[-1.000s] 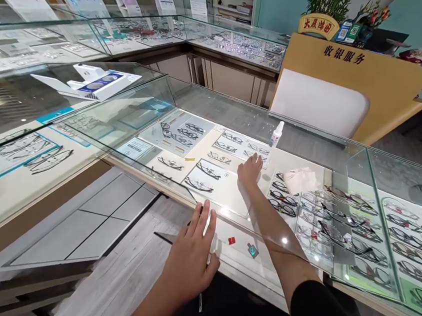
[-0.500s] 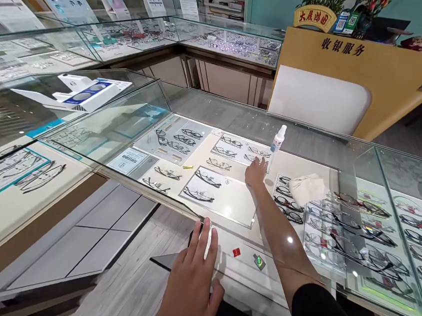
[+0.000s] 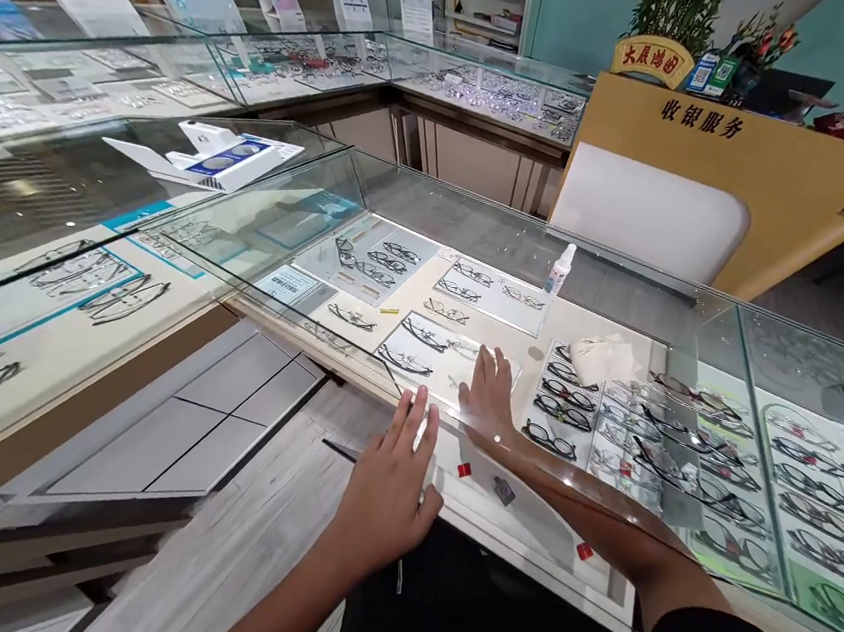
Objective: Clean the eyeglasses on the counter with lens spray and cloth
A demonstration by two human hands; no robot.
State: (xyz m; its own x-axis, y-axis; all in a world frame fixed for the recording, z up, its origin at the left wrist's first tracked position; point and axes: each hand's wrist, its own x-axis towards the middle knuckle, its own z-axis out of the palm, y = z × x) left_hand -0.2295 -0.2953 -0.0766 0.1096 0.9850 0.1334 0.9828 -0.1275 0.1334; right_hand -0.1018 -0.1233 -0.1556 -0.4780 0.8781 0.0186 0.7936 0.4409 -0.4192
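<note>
My right hand (image 3: 489, 392) reaches in under the glass top of the display case, its fingertips at a thin-framed pair of eyeglasses (image 3: 466, 345) low over the white panel (image 3: 461, 372). The fingers appear closed on its right end, partly hiding it. Left of it on this panel lie two dark-framed pairs, one of them these eyeglasses (image 3: 403, 358). My left hand (image 3: 396, 479) is open at the case's near edge, fingers stretched forward, holding nothing. Behind, another panel (image 3: 503, 304) carries several eyeglasses, with a white spray bottle (image 3: 560, 270) at its right end.
Right of my right hand are rows of eyeglasses (image 3: 565, 391) and a crumpled white cloth (image 3: 605, 358). Red tags (image 3: 464, 469) lie near the front edge. Glass panes (image 3: 766, 453) bound the case. An opened white-and-blue box (image 3: 234, 158) sits at the left.
My right hand has moved from the rear panel toward me to the front panel. One pair of eyeglasses has left the rear panel and now shows at the front one. My left hand stays near the edge.
</note>
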